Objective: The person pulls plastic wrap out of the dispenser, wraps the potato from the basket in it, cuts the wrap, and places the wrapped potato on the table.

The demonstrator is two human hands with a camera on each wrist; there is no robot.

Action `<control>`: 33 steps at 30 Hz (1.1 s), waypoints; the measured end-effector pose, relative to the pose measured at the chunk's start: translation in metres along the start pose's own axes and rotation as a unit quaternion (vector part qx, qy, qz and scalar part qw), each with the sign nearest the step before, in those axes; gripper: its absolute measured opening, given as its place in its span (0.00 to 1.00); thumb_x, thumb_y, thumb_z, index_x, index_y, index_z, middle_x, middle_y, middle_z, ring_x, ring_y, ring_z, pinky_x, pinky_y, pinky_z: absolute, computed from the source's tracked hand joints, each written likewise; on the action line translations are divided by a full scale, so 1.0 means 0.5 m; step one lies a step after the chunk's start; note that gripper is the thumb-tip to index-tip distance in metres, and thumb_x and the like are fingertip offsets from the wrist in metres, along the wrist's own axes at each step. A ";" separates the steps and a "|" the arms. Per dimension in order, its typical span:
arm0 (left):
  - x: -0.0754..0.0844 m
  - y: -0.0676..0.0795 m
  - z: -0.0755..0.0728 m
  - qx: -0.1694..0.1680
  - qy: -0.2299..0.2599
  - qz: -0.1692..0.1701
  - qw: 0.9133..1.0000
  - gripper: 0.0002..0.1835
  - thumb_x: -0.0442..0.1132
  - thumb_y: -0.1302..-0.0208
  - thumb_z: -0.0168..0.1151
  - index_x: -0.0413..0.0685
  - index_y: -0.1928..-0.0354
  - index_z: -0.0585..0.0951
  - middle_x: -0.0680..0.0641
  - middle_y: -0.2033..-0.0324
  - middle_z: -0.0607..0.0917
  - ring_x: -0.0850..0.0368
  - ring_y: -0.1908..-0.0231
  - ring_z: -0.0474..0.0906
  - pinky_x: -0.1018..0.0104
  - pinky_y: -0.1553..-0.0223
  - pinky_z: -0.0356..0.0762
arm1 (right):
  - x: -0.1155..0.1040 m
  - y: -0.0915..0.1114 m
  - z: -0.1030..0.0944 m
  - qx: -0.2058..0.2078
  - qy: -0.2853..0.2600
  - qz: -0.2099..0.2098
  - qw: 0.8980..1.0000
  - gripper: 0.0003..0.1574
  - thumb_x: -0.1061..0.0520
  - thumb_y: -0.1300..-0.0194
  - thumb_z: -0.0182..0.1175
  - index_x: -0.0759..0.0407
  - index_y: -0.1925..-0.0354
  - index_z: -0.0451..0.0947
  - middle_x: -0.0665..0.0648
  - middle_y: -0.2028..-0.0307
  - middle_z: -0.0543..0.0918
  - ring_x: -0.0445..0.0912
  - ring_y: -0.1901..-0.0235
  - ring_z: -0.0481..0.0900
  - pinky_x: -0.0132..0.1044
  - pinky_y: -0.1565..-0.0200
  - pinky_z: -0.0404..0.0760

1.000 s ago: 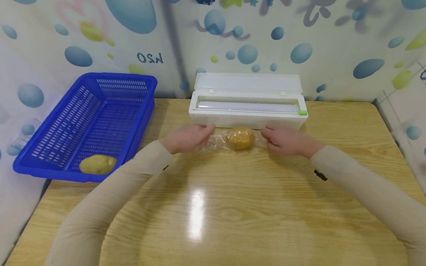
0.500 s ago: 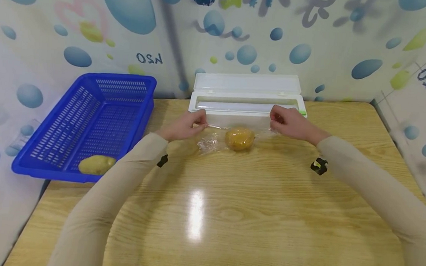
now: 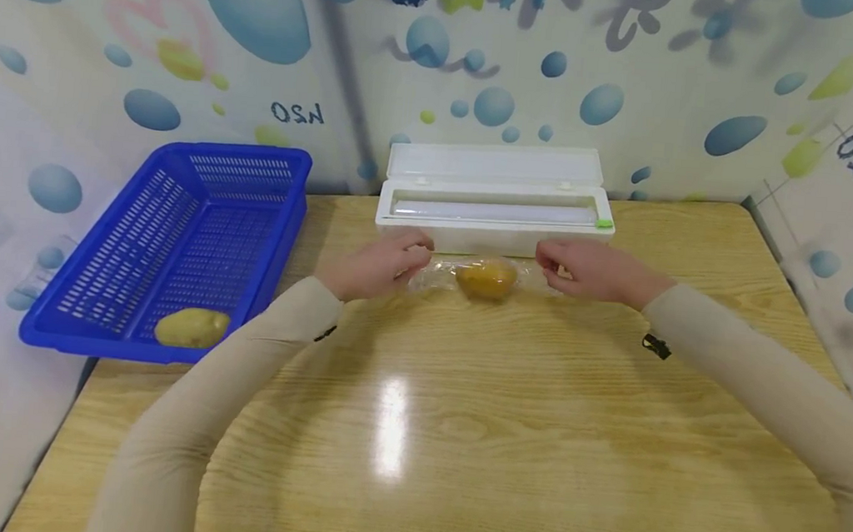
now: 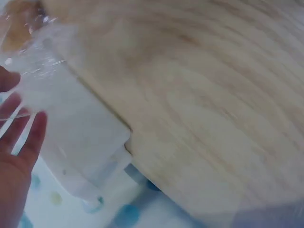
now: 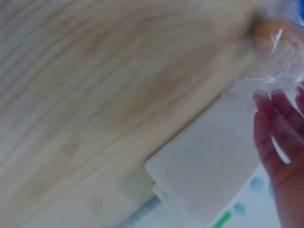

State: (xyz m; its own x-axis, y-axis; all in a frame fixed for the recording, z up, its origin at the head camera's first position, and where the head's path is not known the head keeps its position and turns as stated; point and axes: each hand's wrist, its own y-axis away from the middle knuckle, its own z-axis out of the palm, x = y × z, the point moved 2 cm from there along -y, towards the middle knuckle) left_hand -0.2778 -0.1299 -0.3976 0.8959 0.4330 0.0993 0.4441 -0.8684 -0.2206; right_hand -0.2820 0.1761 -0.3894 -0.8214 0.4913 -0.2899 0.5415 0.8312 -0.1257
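A potato [image 3: 487,279] wrapped in clear cling film [image 3: 437,275] lies on the table in front of a white cling film box. To its left, my left hand [image 3: 381,264] pinches the film; a thin film edge runs across its fingers [image 4: 35,135] in the left wrist view. My right hand [image 3: 593,271] holds the film at the other end, its fingertips [image 5: 262,97] under the glossy sheet in the right wrist view. Between the hands the film stretches over the potato. The potato [image 5: 273,29] shows only partly in both wrist views.
The white cling film box [image 3: 492,239] stands against the wall with its lid [image 3: 496,165] raised, a film roll [image 3: 494,212] and a green slider [image 3: 604,224] inside. At left, a blue plastic basket [image 3: 290,230] holds another potato [image 3: 192,328]. The wooden table [image 3: 503,439] extends toward me.
Both hands rose toward the box, lifting a stretched film edge behind the potato, then came back down toward me, bringing the film over it. The potato has shifted slightly right.
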 end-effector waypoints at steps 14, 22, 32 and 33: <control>0.025 0.008 0.026 -0.043 -0.317 0.076 0.944 0.04 0.36 0.41 0.55 0.51 0.69 0.79 0.45 0.56 0.68 0.49 0.60 0.61 0.57 0.61 0.61 | -0.049 0.007 0.022 -0.034 0.241 -0.156 0.957 0.09 0.65 0.44 0.56 0.62 0.64 0.67 0.55 0.74 0.72 0.47 0.79 0.69 0.39 0.75 0.70; -0.018 0.028 -0.008 -0.022 -0.195 -0.025 0.980 0.08 0.37 0.42 0.57 0.47 0.77 0.74 0.47 0.66 0.66 0.49 0.63 0.59 0.56 0.63 0.57 | 0.001 0.011 -0.021 0.055 0.041 -0.022 0.997 0.05 0.65 0.41 0.55 0.58 0.68 0.67 0.46 0.78 0.69 0.39 0.82 0.65 0.33 0.77 0.68; -0.053 0.012 -0.018 0.004 -0.167 -0.070 0.983 0.05 0.35 0.42 0.54 0.42 0.74 0.75 0.45 0.72 0.69 0.49 0.68 0.63 0.58 0.67 0.62 | 0.028 -0.013 -0.037 0.112 0.008 0.063 0.992 0.05 0.64 0.40 0.56 0.57 0.68 0.69 0.50 0.74 0.74 0.45 0.72 0.74 0.40 0.66 0.74; -0.054 0.011 -0.020 0.007 -0.150 -0.073 0.986 0.05 0.34 0.42 0.54 0.42 0.74 0.74 0.45 0.72 0.68 0.49 0.69 0.63 0.58 0.68 0.62 | 0.028 -0.014 -0.039 0.116 -0.002 0.061 0.991 0.05 0.64 0.40 0.56 0.57 0.68 0.69 0.51 0.73 0.74 0.45 0.70 0.75 0.40 0.64 0.74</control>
State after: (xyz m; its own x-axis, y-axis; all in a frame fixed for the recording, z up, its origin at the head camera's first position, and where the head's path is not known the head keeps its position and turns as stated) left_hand -0.2993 -0.1489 -0.3916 0.7789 0.6065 -0.1593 0.5657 -0.7893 -0.2388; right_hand -0.3007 0.1822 -0.3740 -0.7474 0.5827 -0.3192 0.6631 0.6839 -0.3042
